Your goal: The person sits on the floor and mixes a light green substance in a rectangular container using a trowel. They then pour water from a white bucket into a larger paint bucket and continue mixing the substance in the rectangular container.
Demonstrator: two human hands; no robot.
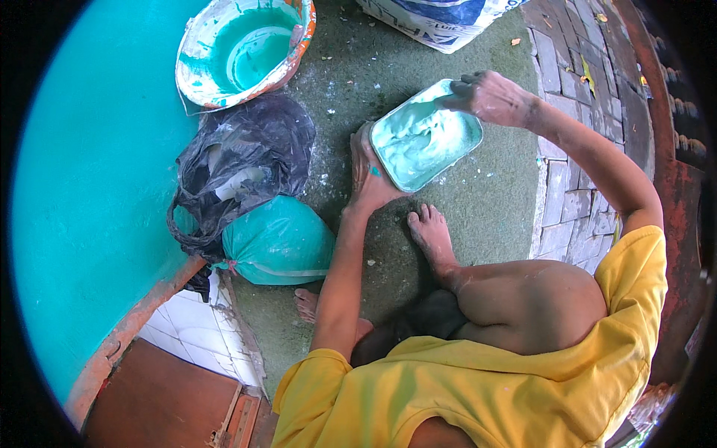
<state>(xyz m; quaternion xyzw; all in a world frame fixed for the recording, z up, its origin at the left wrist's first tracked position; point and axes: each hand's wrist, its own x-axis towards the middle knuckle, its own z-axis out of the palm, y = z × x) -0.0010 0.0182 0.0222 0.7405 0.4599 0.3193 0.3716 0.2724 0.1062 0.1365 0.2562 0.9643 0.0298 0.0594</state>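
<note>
A rectangular tub [405,181] with rounded corners holds thick, pale mint-green paste [426,138], swirled into uneven peaks. My left hand [367,173] grips the tub's left side, fingers wrapped along its outer wall, with a green smear on the skin. At the tub's upper right corner, my right hand [489,98] is bent over the rim with its fingers curled together. Its fingertips look dark and slightly blurred; whatever they hold, if anything, is hidden. The tub is held over the floor in front of my bare foot [433,235].
A paint-streaked basin [196,75] with green residue stands at upper left against the turquoise wall [89,187]. Below it lie a black plastic bag [261,138] and a tied green sack [284,243]. A white-and-blue bag [441,22] stands ahead. Brick paving [556,190] runs along the right.
</note>
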